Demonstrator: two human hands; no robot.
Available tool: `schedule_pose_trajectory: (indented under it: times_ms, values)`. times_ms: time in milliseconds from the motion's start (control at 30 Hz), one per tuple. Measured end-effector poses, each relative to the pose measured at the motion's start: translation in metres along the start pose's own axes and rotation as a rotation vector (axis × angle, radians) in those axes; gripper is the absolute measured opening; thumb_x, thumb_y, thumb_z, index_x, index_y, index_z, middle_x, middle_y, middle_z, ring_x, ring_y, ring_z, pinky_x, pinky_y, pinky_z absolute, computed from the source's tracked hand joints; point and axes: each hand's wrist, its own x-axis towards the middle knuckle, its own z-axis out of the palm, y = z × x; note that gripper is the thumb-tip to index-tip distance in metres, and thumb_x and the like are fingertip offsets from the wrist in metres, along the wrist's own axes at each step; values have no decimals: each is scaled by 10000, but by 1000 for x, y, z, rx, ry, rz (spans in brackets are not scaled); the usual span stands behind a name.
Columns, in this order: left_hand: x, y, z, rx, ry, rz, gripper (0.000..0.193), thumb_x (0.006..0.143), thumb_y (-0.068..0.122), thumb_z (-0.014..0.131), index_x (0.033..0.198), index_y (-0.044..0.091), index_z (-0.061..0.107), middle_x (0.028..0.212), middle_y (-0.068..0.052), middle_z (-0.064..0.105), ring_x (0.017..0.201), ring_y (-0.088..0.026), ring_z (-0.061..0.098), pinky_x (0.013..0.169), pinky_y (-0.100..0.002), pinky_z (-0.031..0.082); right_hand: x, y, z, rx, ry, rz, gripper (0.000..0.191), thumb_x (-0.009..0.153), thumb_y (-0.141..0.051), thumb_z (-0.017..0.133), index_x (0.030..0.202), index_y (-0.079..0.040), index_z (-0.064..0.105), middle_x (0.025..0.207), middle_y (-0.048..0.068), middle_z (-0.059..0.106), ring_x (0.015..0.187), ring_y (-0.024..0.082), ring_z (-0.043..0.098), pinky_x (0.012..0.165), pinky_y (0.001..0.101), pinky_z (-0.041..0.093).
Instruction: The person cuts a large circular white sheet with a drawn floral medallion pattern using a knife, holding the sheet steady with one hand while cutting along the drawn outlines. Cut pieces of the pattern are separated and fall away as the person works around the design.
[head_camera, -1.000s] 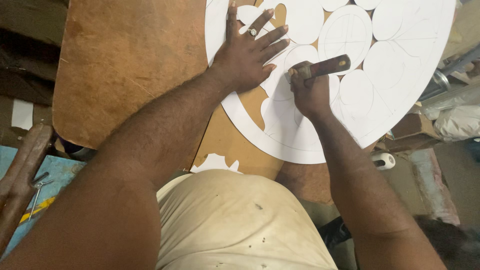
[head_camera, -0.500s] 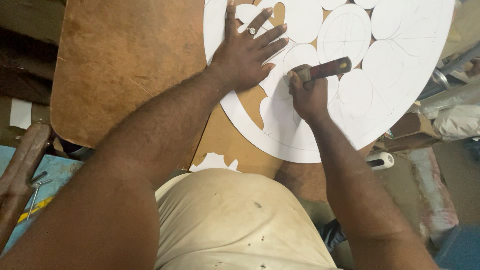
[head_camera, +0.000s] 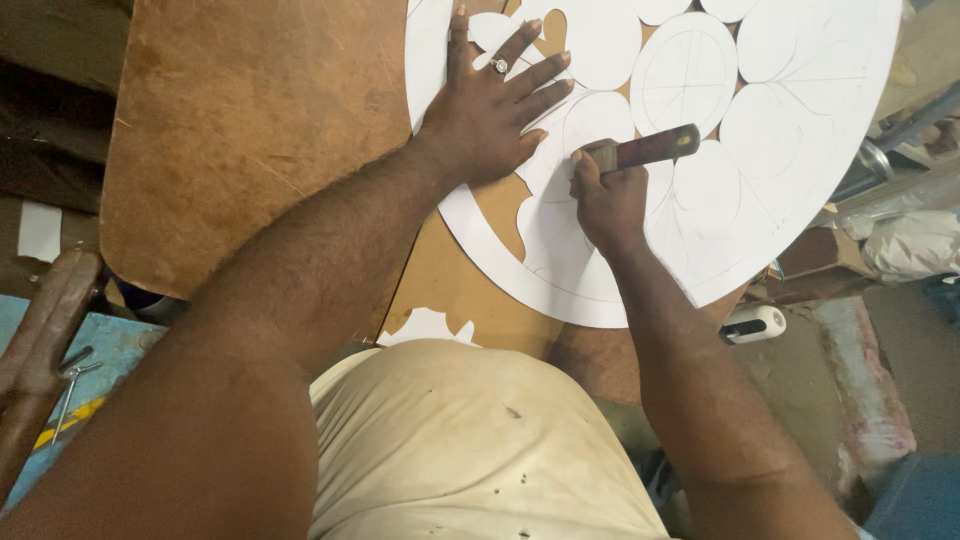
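Low in the frame his cream shirt leans in, while above it little has shifted in the last second: the right hand stays gripped on the red-handled knife, the left hand still spread flat on the white round sheet over the brown bench, a small white cylinder lying lower right.

Bare forearms, no sleeves. Left hand w/ silver ring on one finger. Cream shirt, few dark specks, below ring.

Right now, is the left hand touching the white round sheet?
Touching: in the head view the left hand lies flat, fingers spread, on the white round sheet.
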Motion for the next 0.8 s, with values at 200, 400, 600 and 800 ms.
schedule_pose_trajectory:
  times_ms: [200,400,600,800]
  values:
    - [-1,0,1,-9,6,6,590,1066,522,358,1614,305,345,1725,77,198,1589,-257,33,1137,-818,-65,-1,-2,2,6,20,22,193,1024,-143,595,971,27,668,701,51,653,621,124,626,594,298,513]
    - [-1,-1,-7,-71,14,16,595,1073,530,392,1620,295,370,1718,86,236,1599,-237,66,1158,-827,-45,-7,8,3,70,73,-21,215,1036,-175,604,997,28,663,755,61,678,671,123,687,642,280,568]
    - [4,-2,-10,-61,-10,15,604,1043,523,417,1601,297,367,1700,94,239,1578,-241,77,1124,-836,-55,-6,11,13,396,85,-31,199,1064,-159,627,1033,34,662,829,48,678,729,113,651,690,270,545]
    - [2,-1,-6,-84,-5,26,652,1035,560,424,1620,282,346,1712,84,231,1588,-242,49,1153,-809,-69,3,4,19,161,102,-29,226,1044,-179,597,1008,28,680,747,65,705,666,128,697,630,279,548]
